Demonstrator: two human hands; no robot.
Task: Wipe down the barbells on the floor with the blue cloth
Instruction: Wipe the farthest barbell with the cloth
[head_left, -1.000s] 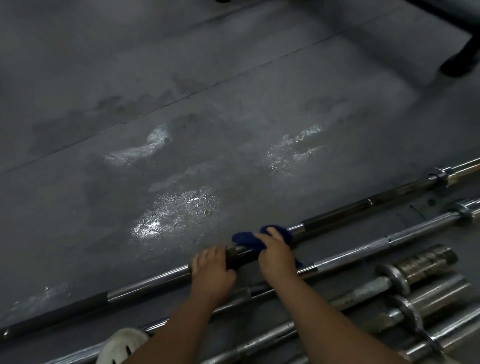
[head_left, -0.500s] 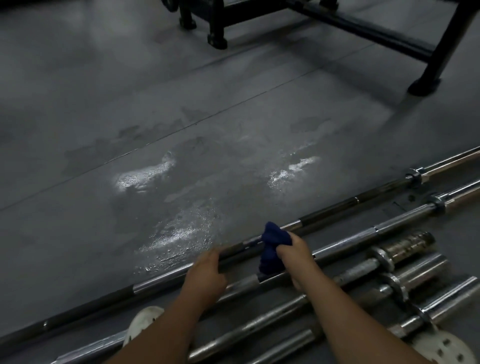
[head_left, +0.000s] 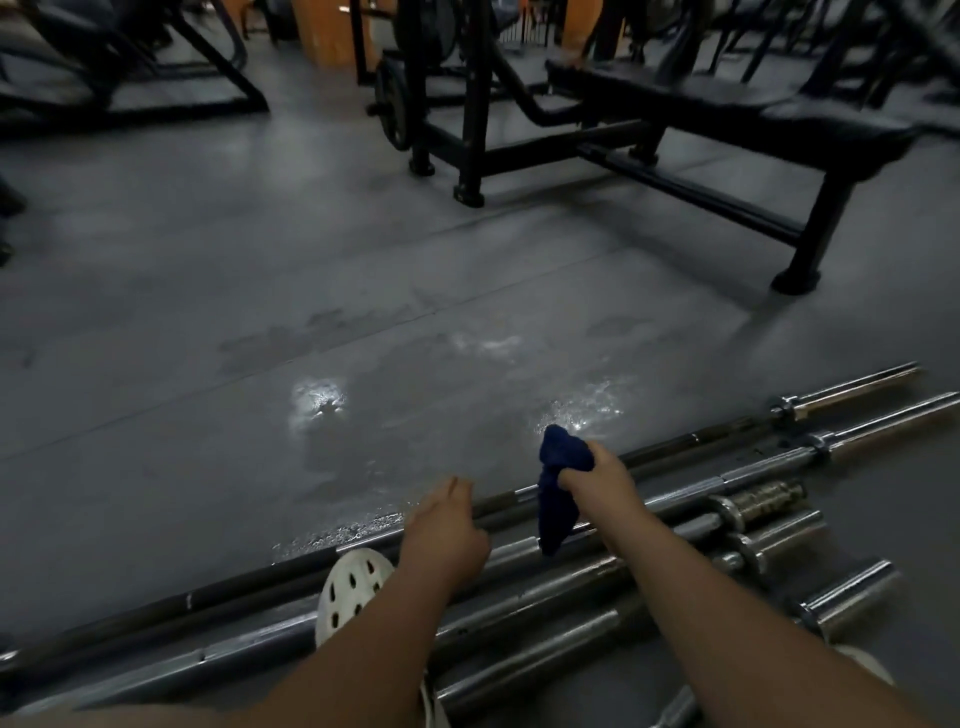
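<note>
Our right hand (head_left: 597, 480) pinches the bunched blue cloth (head_left: 558, 501) above the barbells (head_left: 753, 470). Our left hand (head_left: 447, 530) hovers beside it, fingers loosely curled, holding nothing.

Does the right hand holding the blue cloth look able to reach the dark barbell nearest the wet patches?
Probably yes. The right hand holds the blue cloth right over the dark barbell, and nothing seems to lie between them. The left hand is further along the bar, clear of that stretch.
</note>
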